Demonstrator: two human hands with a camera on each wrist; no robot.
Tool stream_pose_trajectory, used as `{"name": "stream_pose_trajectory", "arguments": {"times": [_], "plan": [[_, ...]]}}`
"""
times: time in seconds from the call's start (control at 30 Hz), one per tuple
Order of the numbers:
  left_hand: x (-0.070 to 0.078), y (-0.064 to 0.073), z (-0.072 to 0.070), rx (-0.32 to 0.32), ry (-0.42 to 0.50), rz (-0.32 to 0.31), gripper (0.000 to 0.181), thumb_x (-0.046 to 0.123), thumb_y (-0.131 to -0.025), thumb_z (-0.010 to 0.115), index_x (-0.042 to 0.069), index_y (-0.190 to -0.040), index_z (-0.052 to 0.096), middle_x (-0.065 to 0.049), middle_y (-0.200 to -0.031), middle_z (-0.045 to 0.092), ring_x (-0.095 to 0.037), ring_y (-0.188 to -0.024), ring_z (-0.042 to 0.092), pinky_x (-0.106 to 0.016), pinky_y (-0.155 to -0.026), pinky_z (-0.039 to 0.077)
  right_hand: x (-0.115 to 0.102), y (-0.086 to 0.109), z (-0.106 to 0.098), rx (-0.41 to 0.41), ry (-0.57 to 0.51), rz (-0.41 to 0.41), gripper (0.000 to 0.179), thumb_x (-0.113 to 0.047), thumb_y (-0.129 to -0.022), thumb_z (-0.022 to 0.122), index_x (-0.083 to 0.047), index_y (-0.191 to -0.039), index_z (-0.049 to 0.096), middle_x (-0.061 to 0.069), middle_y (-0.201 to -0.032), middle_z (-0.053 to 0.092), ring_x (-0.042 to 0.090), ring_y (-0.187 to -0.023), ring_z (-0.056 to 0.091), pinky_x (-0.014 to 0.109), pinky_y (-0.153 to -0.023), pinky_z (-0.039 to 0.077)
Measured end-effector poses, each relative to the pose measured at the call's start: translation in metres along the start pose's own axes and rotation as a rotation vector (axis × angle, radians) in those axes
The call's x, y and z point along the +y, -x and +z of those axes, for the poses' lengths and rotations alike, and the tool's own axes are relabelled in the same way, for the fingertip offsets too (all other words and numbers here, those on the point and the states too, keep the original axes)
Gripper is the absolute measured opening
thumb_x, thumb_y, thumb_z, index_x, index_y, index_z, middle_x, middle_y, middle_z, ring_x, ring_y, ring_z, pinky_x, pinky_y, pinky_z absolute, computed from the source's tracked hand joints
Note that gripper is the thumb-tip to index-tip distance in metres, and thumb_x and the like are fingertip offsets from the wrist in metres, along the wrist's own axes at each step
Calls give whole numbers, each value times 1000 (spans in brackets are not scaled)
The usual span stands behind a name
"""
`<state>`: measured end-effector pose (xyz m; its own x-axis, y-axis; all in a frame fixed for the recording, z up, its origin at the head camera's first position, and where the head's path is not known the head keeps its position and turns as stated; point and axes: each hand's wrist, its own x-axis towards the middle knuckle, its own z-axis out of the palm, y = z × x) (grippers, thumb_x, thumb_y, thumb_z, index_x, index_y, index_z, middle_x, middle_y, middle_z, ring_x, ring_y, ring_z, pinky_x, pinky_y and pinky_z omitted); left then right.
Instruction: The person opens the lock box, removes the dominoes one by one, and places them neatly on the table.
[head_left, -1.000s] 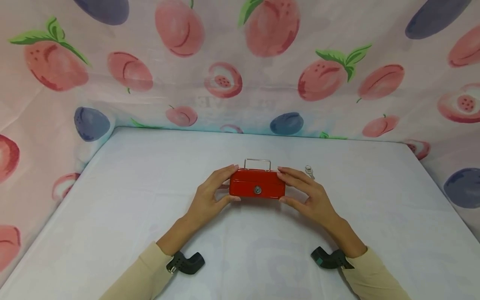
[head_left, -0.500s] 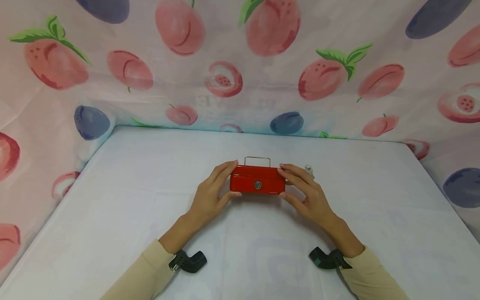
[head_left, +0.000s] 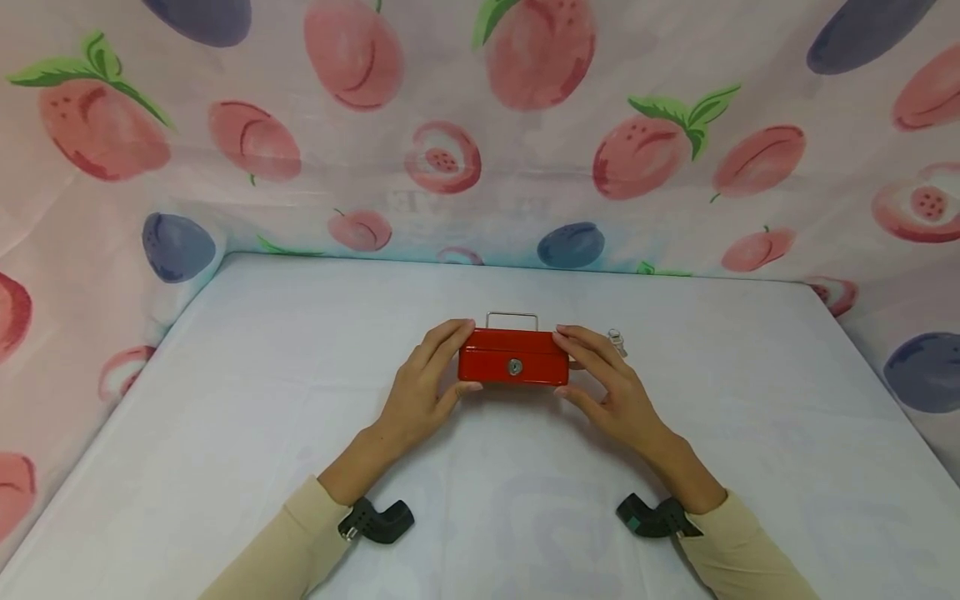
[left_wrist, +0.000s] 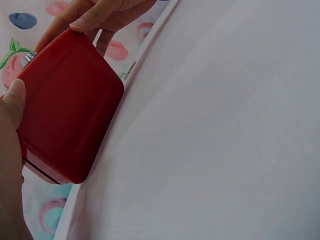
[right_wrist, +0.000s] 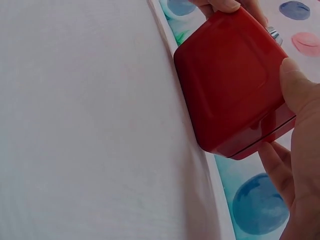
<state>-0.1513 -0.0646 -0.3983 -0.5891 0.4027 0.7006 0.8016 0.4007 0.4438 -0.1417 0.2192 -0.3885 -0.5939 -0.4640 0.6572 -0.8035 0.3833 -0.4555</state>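
A small red cash box [head_left: 487, 357] is held at the middle of the table in the head view, its round metal lock [head_left: 514, 367] facing me. The thin wire handle [head_left: 512, 314] stands up from the lid, which is closed. My left hand [head_left: 422, 379] grips the left end, thumb at the lower front corner and fingers at the top. On the right end, my right hand [head_left: 618, 385] has a matching grip. Both wrist views show the box's underside [left_wrist: 70, 105] tilted off the table; whether its far edge touches the cloth I cannot tell.
Small metal keys [head_left: 617, 342] on a ring lie just behind my right hand. A white cloth [head_left: 480, 492] covers the table. Fruit-patterned fabric [head_left: 525, 192] hangs along the back and sides. A black wrist mount [head_left: 377, 522] sits on each sleeve.
The red cash box has shifted slightly away from me and up, with both hands holding it throughout. The keys stay put, and the lid remains closed.
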Motion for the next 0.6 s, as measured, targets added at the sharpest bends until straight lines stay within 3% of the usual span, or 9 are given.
{"name": "stream_pose_trajectory", "arguments": {"times": [0.23,0.4,0.6], "plan": [[0,-2,0,15,13,11,61,40,-94,56,3,-141,44,-14,-138,44,-27,-125,46,-37,-103,41,-4,0,-1,-9,12,59,76,4,-69,81,0,-138,49,17,-140,44,29,-128,41,17,-96,42],[-2,-2,1,28,34,25,58,39,-93,59,4,-139,48,-12,-140,44,-26,-127,44,-35,-100,44,-7,-1,-1,-25,24,91,79,5,-67,81,-2,-139,48,16,-141,44,28,-129,40,16,-94,43],[-3,-1,2,30,47,32,58,30,-91,66,6,-140,48,-10,-143,44,-25,-130,42,-35,-105,38,-6,0,-2,-48,26,115,79,5,-71,79,-5,-141,46,12,-143,42,27,-130,39,17,-91,45]]}}
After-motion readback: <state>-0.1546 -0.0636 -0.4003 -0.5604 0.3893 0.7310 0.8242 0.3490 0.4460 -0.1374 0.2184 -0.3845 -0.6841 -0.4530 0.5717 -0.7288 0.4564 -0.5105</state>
